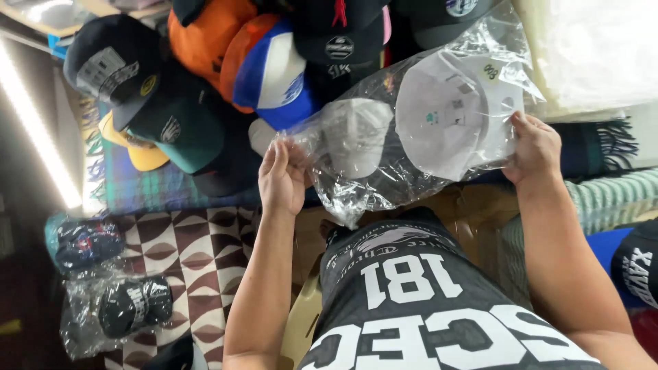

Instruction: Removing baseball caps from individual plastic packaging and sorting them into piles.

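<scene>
Bagging step, by appearance: left hand and right hand grip the clear bag around the white cap, centre frame. Next move needs firm fingers.

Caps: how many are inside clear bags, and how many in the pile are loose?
Caps in the clear bag held by the left hand and right hand: 2, grey and white.
Bagged caps at lower left: 2.
Loose caps in the pile, that I can tell apart: 8.
Total: 12.
</scene>
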